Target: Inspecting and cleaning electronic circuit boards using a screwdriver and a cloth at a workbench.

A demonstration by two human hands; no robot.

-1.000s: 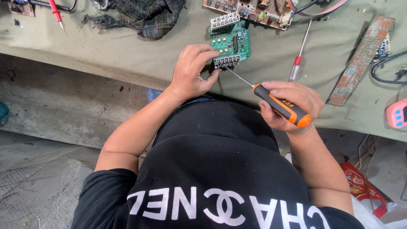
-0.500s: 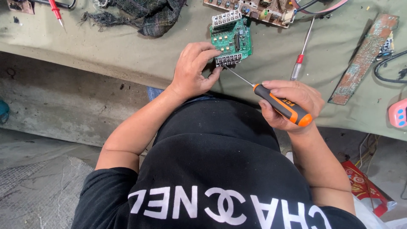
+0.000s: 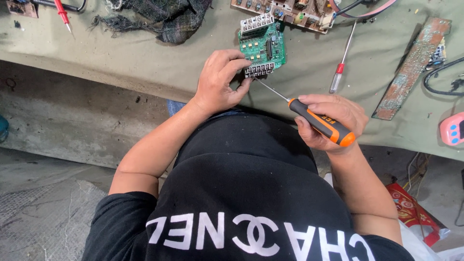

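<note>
- Nearest the camera, the right hand point(image 3: 328, 123) is wrapped tight around the black and orange handle of a screwdriver point(image 3: 320, 123), whose thin shaft slants up and left toward the board.
- The screwdriver's tip sits at the near terminal strip of the green circuit board point(image 3: 263, 46); whether it is seated in a screw cannot be told from this angle.
- The left hand point(image 3: 220, 82) is curled over the board's near left corner, fingers point(image 3: 237, 65) pressing the edge beside the terminal strip, pinning the board in place.
- The green circuit board lies flat on the olive cloth of the table point(image 3: 121, 58), close to the table's near edge, with a second terminal strip on its far side.
- Right of the board, a second screwdriver point(image 3: 342, 63) with a red and clear handle lies loose on the cloth.
- Farther right lies a long brown board strip point(image 3: 411, 67), and a pink device point(image 3: 453, 129) sits at the edge of view.
- At the far edge lie a larger board point(image 3: 290, 12), a dark rag point(image 3: 159, 17) and a red probe point(image 3: 62, 12).
</note>
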